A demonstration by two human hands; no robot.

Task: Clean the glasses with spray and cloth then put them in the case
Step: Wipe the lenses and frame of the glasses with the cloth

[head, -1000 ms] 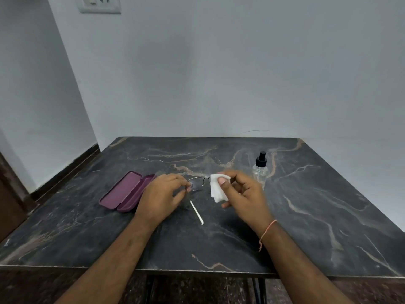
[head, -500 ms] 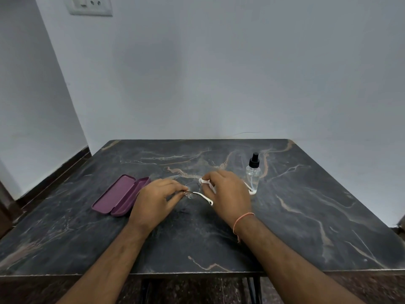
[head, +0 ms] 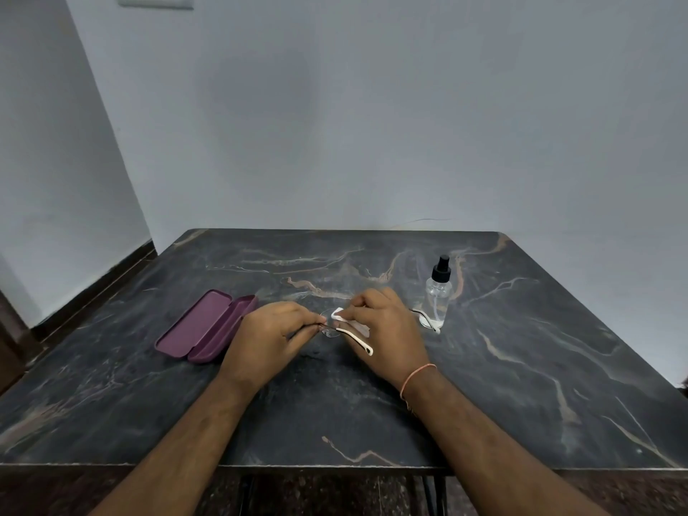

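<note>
Dark marble table (head: 521, 366), open purple case (head: 206, 325) left, spray bottle (head: 439, 292) right

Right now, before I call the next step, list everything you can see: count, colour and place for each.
glasses: one, clear lenses with white-tipped arms, held between the hands at table centre
cloth: one, white, pressed on a lens
glasses case: one, purple, lying open, left of the hands
spray bottle: one, clear with black nozzle, upright, right of the hands
table: one, dark marble pattern
wall plate: one, white, upper left wall
thread bracelet: one, orange, right wrist
left hand: pinches the frame
right hand: pinches the cloth
</note>
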